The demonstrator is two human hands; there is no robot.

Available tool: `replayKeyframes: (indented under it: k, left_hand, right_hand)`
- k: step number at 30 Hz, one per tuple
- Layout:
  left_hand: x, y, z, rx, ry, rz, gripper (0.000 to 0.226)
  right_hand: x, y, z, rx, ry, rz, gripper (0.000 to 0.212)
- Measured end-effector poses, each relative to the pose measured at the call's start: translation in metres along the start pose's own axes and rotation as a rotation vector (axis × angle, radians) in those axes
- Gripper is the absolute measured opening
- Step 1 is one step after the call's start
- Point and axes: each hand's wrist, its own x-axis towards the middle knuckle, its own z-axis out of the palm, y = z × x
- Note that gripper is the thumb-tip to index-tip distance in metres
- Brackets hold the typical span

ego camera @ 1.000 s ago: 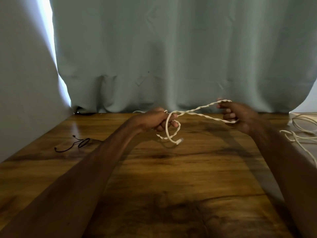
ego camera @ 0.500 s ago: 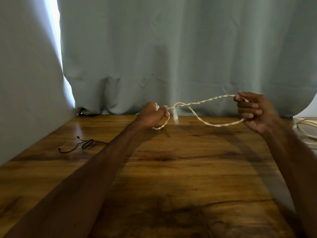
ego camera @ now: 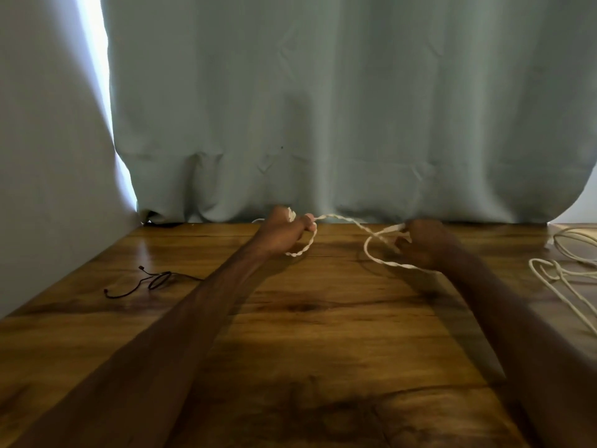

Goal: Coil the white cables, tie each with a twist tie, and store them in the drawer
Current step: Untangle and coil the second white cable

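- Head view: left hand [ego camera: 284, 231] was fisted on one end of the twisted white cable [ego camera: 336, 216], grip tight, with thumb and forefinger pinching the strand where it left the fist
- A short length of the same cable curled down from under that fist toward the surface [ego camera: 323, 318]
- Right hand [ego camera: 426, 244] had fingers curled, grip closed on the other part of the cable, with the fingertips pinching it at the top
- Cable hung in the air between both hands, near the back edge of the surface and just in front of the grey-green curtain [ego camera: 323, 108]
- Beside the right hand it crossed over itself into a loop that dipped low; couldn't tell if the loop touched the wood
- Loose white cables [ego camera: 555, 273] lay uncoiled at the right edge of the surface, well apart from the held one
- Thin black twist tie [ego camera: 151, 281] lay flat on the surface, left of the left forearm, neither hand on it
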Motion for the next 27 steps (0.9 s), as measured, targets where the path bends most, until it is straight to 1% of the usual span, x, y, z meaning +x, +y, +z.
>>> replayKeyframes:
  k: [2,3,4,5,6,7,9,10,12,14,15,16,17,18,19,20,21,23,25,27]
  left_hand:
    - [-0.008,0.007,0.010,0.012,-0.051,0.024,0.035]
    - [-0.012,0.010,0.014,0.022,-0.065,0.048,0.035]
    - [-0.015,0.013,0.018,0.021,-0.087,0.071,0.035]
    - [-0.017,0.015,0.022,-0.003,-0.111,0.084,0.033]
    - [-0.018,0.017,0.025,-0.045,-0.143,0.078,0.030]
    - [-0.018,0.019,0.027,-0.099,-0.170,0.056,0.030]
    - [-0.015,0.020,0.032,-0.197,-0.198,-0.030,0.035]
    - [-0.013,0.019,0.033,-0.229,-0.201,-0.075,0.037]
    - [-0.009,0.016,0.031,-0.277,-0.189,-0.116,0.033]
    - [-0.007,0.013,0.027,-0.308,-0.139,-0.130,0.029]
    - [-0.007,0.013,0.026,-0.319,-0.122,-0.135,0.029]
    - [-0.007,0.012,0.025,-0.319,-0.109,-0.134,0.028]
    - [-0.007,0.012,0.024,-0.317,-0.097,-0.128,0.027]
    - [-0.006,0.011,0.023,-0.318,-0.089,-0.122,0.027]
    - [-0.006,0.010,0.022,-0.331,-0.098,-0.120,0.028]
    - [-0.006,0.011,0.020,-0.349,-0.134,-0.121,0.029]
    - [-0.006,0.012,0.019,-0.376,-0.195,-0.124,0.030]
    - [-0.009,0.017,0.018,-0.458,-0.318,-0.133,0.030]
    - [-0.009,0.021,0.018,-0.533,-0.380,-0.144,0.031]
    - [-0.007,0.022,0.017,-0.606,-0.422,-0.159,0.032]
  right_hand:
    - [-0.002,-0.010,-0.007,0.038,0.114,-0.017,0.047]
    - [-0.004,-0.014,-0.014,0.099,0.212,-0.051,0.054]
    - [-0.008,-0.021,-0.021,0.175,0.314,-0.127,0.060]
    - [-0.013,-0.030,-0.026,0.260,0.375,-0.245,0.062]
    - [-0.018,-0.041,-0.028,0.345,0.368,-0.375,0.058]
    - [-0.023,-0.052,-0.028,0.400,0.296,-0.474,0.046]
    - [-0.028,-0.070,-0.020,0.372,0.132,-0.546,0.021]
    - [-0.028,-0.074,-0.016,0.350,0.106,-0.560,0.019]
    - [-0.024,-0.072,-0.012,0.358,0.135,-0.551,0.030]
    - [-0.022,-0.065,-0.015,0.411,0.154,-0.479,0.039]
    - [-0.020,-0.062,-0.016,0.411,0.146,-0.438,0.040]
    - [-0.020,-0.061,-0.015,0.403,0.118,-0.396,0.034]
    - [-0.020,-0.062,-0.014,0.395,0.066,-0.360,0.025]
    - [-0.020,-0.064,-0.011,0.394,0.001,-0.325,0.021]
    - [-0.021,-0.066,-0.009,0.398,-0.057,-0.288,0.034]
    - [-0.020,-0.066,-0.005,0.419,-0.112,-0.270,0.049]
    - [-0.019,-0.065,-0.001,0.426,-0.143,-0.273,0.054]
    - [-0.018,-0.062,0.004,0.457,-0.185,-0.337,0.040]
    - [-0.016,-0.058,0.006,0.538,-0.217,-0.366,0.044]
    - [-0.015,-0.057,0.003,0.598,-0.178,-0.388,0.038]
